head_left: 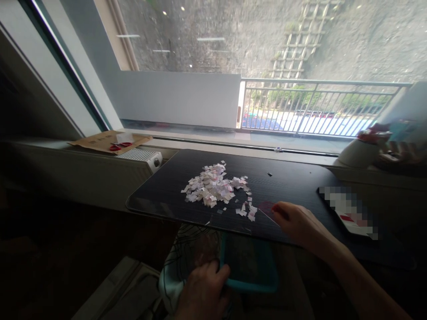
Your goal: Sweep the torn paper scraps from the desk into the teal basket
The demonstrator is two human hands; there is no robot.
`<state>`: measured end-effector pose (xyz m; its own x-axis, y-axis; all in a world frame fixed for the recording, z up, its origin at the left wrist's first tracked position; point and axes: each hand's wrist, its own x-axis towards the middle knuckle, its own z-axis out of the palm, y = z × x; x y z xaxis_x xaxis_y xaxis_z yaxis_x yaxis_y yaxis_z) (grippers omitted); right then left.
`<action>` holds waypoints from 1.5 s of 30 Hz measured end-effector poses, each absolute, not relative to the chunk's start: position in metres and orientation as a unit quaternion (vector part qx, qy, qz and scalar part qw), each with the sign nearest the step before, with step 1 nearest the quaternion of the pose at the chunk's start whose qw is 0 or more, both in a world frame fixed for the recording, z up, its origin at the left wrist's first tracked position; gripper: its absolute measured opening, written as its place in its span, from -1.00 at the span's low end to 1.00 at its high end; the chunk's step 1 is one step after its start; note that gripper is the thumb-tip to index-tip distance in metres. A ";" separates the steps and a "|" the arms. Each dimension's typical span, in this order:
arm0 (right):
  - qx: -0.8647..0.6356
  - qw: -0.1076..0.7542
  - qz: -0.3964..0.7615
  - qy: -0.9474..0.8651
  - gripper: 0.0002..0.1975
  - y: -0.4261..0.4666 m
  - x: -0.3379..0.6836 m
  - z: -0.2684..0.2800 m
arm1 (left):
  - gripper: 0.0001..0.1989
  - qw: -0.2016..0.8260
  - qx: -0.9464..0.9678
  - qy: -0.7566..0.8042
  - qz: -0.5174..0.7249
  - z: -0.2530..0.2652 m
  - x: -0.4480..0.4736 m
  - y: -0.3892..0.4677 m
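Note:
A heap of small cut paper scraps [210, 186] lies on the dark tabletop [283, 186], with a few loose ones at its right. My right hand [295, 222] is closed over the table, pinching a thin, see-through reddish piece [266, 210] with a pale straight edge. That edge is close to the nearest loose scraps. Below the table's front edge, my left hand [207, 284] grips the left rim of a teal plastic container [253, 285]. The container's inside is too dark to make out.
Red-handled scissors [120, 146] rest on brown paper [96, 140] above a radiator [143, 156] at the left. A phone-like slab [347, 213], partly blurred out, lies at the table's right. A white rounded object [356, 151] stands by the window sill.

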<state>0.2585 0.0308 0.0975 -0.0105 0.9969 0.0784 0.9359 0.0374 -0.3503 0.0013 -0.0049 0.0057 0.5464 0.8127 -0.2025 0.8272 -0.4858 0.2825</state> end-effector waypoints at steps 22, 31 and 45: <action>-0.680 0.144 0.124 -0.708 -0.79 0.031 0.253 0.101 | -0.80 0.133 0.859 0.495 -0.023 0.007 0.004 -0.009; -0.683 0.151 0.122 -0.704 -0.80 0.029 0.253 0.099 | -0.82 0.134 0.859 0.493 -0.029 0.010 0.007 -0.009; -0.706 0.144 0.121 -0.683 -0.78 0.035 0.255 0.097 | -0.80 0.131 0.866 0.483 -0.011 0.001 0.003 -0.007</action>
